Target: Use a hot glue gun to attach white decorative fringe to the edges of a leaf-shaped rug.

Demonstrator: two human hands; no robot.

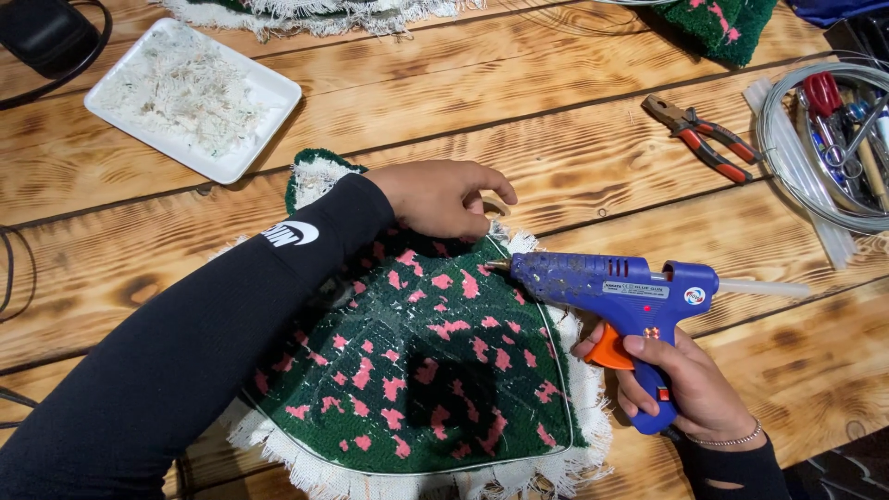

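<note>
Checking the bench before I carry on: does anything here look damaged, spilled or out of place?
Nothing looks spilled or broken. The rug piece has a ragged, frayed white edge, and the glue gun in the right hand is speckled with dried glue. The fibre scraps stay inside the white tray.

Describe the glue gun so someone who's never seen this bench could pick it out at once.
On the wooden plank table, look just right of the green tufted rug piece with pink flecks. The right hand grips a blue plastic glue gun, nozzle at the rug's edge. Unlike the red-handled pliers farther back, it has an orange trigger and a pale glue stick jutting from its rear.
</note>
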